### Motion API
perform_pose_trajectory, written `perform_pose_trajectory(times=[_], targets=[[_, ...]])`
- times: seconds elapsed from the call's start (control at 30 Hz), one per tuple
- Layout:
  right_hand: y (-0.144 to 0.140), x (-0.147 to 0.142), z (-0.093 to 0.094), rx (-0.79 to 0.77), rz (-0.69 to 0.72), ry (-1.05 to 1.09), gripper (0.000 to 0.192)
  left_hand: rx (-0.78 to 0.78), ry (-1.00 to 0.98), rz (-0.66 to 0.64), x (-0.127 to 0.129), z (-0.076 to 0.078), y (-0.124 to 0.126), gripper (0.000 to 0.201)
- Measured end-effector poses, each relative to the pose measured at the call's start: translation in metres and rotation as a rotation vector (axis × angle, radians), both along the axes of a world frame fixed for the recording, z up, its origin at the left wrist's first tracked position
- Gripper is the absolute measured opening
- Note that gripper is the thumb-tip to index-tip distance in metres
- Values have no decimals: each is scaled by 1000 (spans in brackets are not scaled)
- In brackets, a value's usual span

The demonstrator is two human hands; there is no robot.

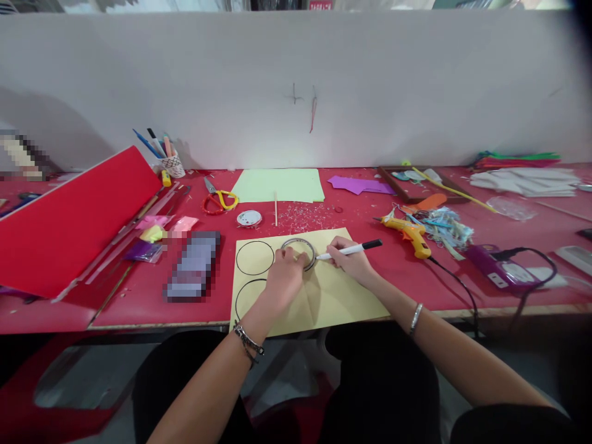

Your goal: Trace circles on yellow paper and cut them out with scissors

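- Clock centred on the grey ring (pixel 298 240); 12 points at the wall.
- Your left hand (pixel 285 274): at 7 o'clock, fingers bent over the ring's near side, holding it flat against the yellow paper (pixel 340 302).
- Your right hand (pixel 349 262): at 3 o'clock, fingers closed round a white marker (pixel 354 249) in a writing grip. Black cap sits on its rear end, aimed at 2.
- Marker tip at the ring's 3 o'clock edge; too small to tell whether it touches ring, paper or both.
- So ring lies under your left fingers, just off your right fingertips at 9.
- Same paper: black drawn circle (pixel 255 258) at 9, whole; second circle (pixel 245 299) at 8, partly behind your left forearm.
- Around you: phone (pixel 193 266) at 9, white disc (pixel 249 218) and scissors (pixel 219 202) at 10, pale green paper (pixel 280 184) near 11–12. Yellow glue gun (pixel 407 233) at 3, purple power strip (pixel 488 265) farther out, also 3.
- Writing: red sign (pixel 320 5) at 12, above the wall, light characters, too small to read. Phone is pixelated. You can't read any brand on the marker or glue gun.
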State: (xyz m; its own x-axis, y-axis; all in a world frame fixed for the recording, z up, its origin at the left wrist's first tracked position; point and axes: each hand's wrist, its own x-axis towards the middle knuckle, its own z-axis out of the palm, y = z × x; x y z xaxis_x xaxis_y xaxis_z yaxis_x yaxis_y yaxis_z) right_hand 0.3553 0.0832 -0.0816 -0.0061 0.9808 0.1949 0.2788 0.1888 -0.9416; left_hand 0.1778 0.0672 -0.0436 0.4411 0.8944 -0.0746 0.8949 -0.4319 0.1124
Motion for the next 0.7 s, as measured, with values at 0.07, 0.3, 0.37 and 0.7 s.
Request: perform_pose_trajectory(times=[0.07,0.3,0.37,0.7], targets=[[4,2,3,24,-23,14,28,5,0,-5,0,0,0,42],[43,-28,54,173,82,50,20,33,8,8,1,-6,-1,40],[55,-63,72,199,253,2,16,35,16,21,2,-8,-1,39],[103,-209,56,179,943,-335,6,53,50,-58,3,-17,6,43]])
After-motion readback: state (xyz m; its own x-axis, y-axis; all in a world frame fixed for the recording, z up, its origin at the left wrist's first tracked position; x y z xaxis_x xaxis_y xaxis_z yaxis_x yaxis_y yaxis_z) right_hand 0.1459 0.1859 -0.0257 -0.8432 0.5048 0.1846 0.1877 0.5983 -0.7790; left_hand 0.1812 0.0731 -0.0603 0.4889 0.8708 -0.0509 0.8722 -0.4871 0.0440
